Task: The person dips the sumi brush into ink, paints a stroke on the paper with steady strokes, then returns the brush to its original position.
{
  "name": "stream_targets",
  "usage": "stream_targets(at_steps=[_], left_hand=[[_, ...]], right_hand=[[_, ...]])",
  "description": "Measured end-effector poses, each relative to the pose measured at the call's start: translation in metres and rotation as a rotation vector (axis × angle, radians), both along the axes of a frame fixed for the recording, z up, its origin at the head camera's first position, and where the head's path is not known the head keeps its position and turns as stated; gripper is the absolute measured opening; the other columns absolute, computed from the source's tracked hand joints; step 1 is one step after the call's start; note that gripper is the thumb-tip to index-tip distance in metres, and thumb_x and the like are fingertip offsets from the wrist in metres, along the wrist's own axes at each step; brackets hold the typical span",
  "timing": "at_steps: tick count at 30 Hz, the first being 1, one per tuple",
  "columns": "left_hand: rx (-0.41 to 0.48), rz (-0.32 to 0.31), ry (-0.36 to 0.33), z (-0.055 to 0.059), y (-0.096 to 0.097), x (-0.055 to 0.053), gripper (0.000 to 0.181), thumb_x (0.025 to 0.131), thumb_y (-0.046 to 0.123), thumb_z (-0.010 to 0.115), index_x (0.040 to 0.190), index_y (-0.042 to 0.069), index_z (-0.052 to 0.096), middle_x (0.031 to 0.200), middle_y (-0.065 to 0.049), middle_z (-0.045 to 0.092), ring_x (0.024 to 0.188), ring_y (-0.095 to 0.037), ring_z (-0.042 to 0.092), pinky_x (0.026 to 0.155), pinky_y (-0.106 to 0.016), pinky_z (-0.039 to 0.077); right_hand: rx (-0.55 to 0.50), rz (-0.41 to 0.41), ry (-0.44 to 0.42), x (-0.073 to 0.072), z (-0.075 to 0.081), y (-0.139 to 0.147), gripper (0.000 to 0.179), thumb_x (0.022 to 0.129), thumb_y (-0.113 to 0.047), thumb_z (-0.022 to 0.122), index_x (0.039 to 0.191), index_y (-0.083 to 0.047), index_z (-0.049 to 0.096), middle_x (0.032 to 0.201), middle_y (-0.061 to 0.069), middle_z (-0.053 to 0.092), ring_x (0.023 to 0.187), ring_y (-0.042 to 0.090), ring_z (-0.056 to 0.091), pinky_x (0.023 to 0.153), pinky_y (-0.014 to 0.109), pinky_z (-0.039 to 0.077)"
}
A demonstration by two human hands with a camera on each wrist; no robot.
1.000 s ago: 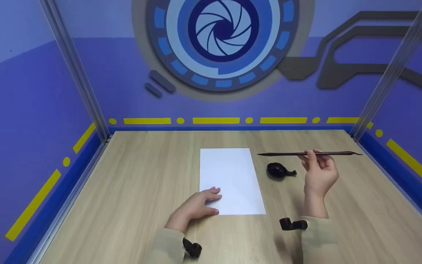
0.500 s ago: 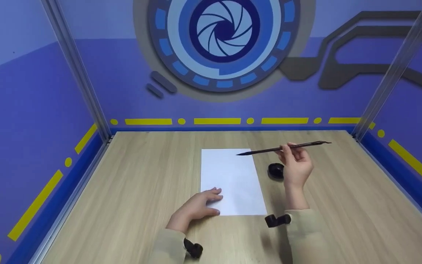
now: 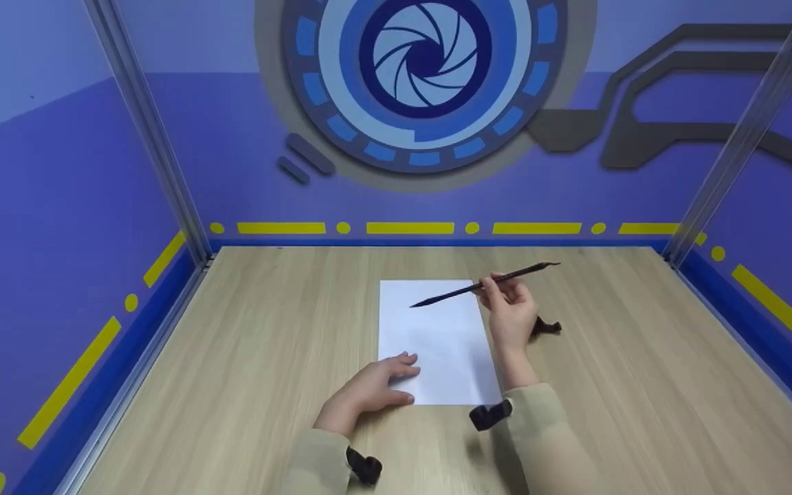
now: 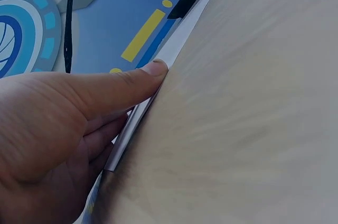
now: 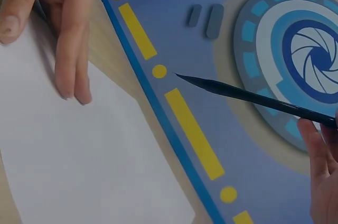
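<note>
A dark calligraphy brush [image 3: 445, 295] with a pointed tip slants over the white paper [image 3: 437, 344], its tip toward the lower left. My right hand [image 3: 511, 320] pinches its shaft between thumb and fingers, above the sheet's upper right edge. In the right wrist view the brush [image 5: 253, 97] shows raised off the paper. My left hand [image 3: 368, 386] rests on the sheet's lower left corner, thumb and fingers spread apart. Beyond the right hand sits a small black dish; only its handle [image 3: 548, 327] shows in the head view, the bowl being hidden behind that hand.
The wooden table [image 3: 265, 344] runs up to a blue-purple wall [image 3: 196, 151] with yellow dashes. Metal posts [image 3: 155, 137] stand at the back corners. Each sleeve carries a small black device, such as the left wrist camera [image 3: 365, 467].
My right hand has moved left with the brush, from beside the paper to over it, and the brush has tilted tip-down. It now covers the dish's bowl. The left hand has stayed put.
</note>
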State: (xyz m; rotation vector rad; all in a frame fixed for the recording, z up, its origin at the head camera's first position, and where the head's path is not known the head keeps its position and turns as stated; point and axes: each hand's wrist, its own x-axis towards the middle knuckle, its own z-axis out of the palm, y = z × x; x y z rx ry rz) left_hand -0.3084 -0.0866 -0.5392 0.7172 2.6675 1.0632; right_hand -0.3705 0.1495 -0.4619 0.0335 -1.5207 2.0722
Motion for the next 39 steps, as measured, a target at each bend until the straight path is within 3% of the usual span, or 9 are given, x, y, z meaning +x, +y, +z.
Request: stream_targets(at_steps=[8, 15, 27, 33, 39], left_hand=[[-0.010, -0.013, 0.027, -0.001, 0.000, 0.000, 0.050, 0.083, 0.025, 0.070, 0.130, 0.016, 0.057, 0.146, 0.005, 0.041, 0.139, -0.016, 0.030, 0.114, -0.036, 0.027], [-0.003, -0.029, 0.043, -0.001, 0.000, -0.001, 0.049, 0.083, 0.025, 0.070, 0.129, 0.013, 0.058, 0.145, 0.003, 0.043, 0.139, -0.018, 0.031, 0.114, -0.037, 0.027], [-0.004, -0.051, 0.066, 0.000, -0.001, -0.002, 0.049, 0.081, 0.023, 0.071, 0.127, 0.011, 0.059, 0.143, 0.001, 0.045, 0.138, -0.019, 0.034, 0.113, -0.036, 0.029], [-0.010, -0.045, 0.067, 0.000, 0.000, -0.002, 0.048, 0.081, 0.024, 0.072, 0.126, 0.012, 0.060, 0.143, 0.002, 0.046, 0.137, -0.018, 0.034, 0.113, -0.035, 0.030], [-0.009, -0.042, 0.068, 0.000, 0.000, -0.002, 0.048, 0.081, 0.023, 0.072, 0.126, 0.012, 0.060, 0.142, 0.002, 0.047, 0.137, -0.018, 0.035, 0.113, -0.036, 0.029]], right_hand=[[0.055, 0.017, 0.004, -0.007, -0.010, -0.020, 0.025, 0.081, -0.006, 0.070, 0.099, 0.010, 0.062, 0.082, 0.015, 0.071, 0.067, 0.021, 0.071, 0.061, 0.025, 0.058], [0.132, 0.056, -0.025, 0.003, -0.002, -0.035, 0.024, 0.083, 0.000, 0.067, 0.100, 0.015, 0.061, 0.086, 0.028, 0.067, 0.071, 0.033, 0.070, 0.063, 0.032, 0.059], [0.265, 0.061, -0.008, 0.007, -0.005, -0.054, 0.014, 0.083, -0.001, 0.067, 0.094, 0.006, 0.065, 0.086, 0.025, 0.068, 0.073, 0.038, 0.069, 0.061, 0.028, 0.058], [0.304, 0.071, 0.025, 0.007, -0.005, -0.059, 0.014, 0.083, 0.000, 0.067, 0.094, 0.009, 0.064, 0.084, 0.027, 0.067, 0.074, 0.041, 0.068, 0.062, 0.032, 0.059], [0.349, 0.072, 0.038, -0.001, -0.013, -0.061, 0.018, 0.083, -0.001, 0.067, 0.095, 0.012, 0.062, 0.083, 0.025, 0.067, 0.072, 0.040, 0.068, 0.059, 0.027, 0.057]])
